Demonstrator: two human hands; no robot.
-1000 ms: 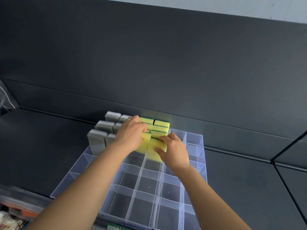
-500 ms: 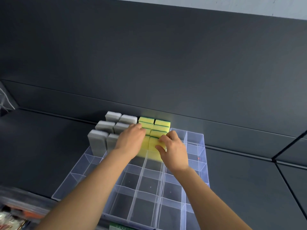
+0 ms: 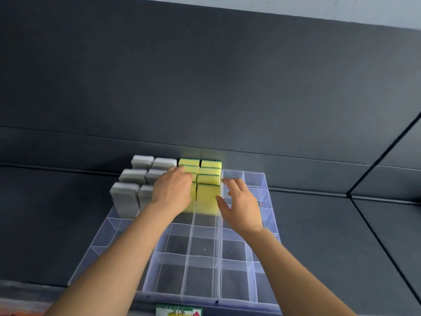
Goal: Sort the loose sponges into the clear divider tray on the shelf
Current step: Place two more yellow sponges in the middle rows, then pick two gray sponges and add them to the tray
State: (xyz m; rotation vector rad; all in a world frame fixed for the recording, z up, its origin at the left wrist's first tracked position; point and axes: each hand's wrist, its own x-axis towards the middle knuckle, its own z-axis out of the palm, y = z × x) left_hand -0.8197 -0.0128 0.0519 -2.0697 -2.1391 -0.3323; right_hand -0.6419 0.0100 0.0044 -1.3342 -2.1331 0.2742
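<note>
While right hand [image 3: 242,207] hovers, fingers spread, beside front yellow sponge [image 3: 206,196] standing in rear cells of tray [image 3: 200,279], left hand [image 3: 172,193] covers its neighbour [image 3: 194,192], grip not discernible. Risk: thumb catches sponge, tipping it forward.

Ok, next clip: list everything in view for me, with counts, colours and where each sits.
divider tray: one, clear, on the shelf
grey sponges: six, grey, upright in the tray's far left cells
yellow sponges: at least seven, yellow with green edges, far cells right of the grey
shelf: one, dark grey, under the tray
label: one, green and yellow, at the near edge
left hand: one, on the left yellow column, fingers hidden
right hand: one, open, beside the yellow sponges
</note>
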